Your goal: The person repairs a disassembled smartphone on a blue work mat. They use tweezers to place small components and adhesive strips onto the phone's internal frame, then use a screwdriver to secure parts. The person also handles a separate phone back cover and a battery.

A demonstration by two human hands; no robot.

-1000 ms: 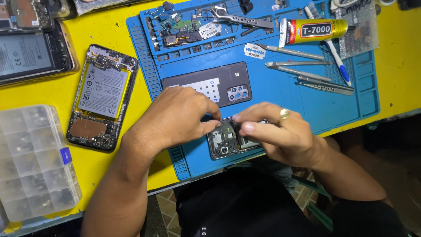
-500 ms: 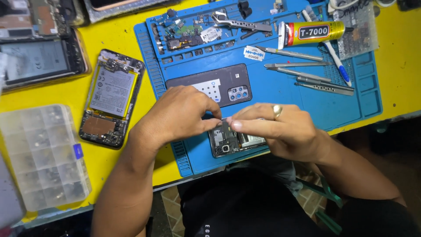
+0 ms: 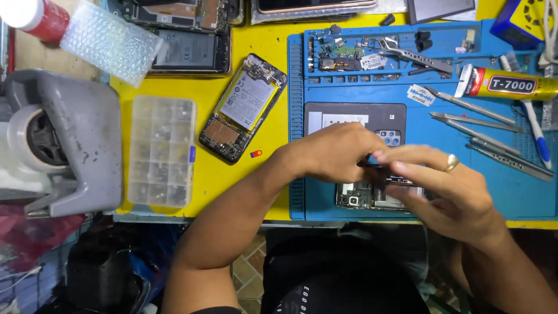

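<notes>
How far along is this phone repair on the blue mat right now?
Done: the phone on the blue mat lies open, its back cover set aside, and small parts sit in the mat's top trays. In hand: the left hand and right hand meet over the open phone; what they pinch is hidden. Left: the phone is uncovered, and the glue tube lies capped.
</notes>
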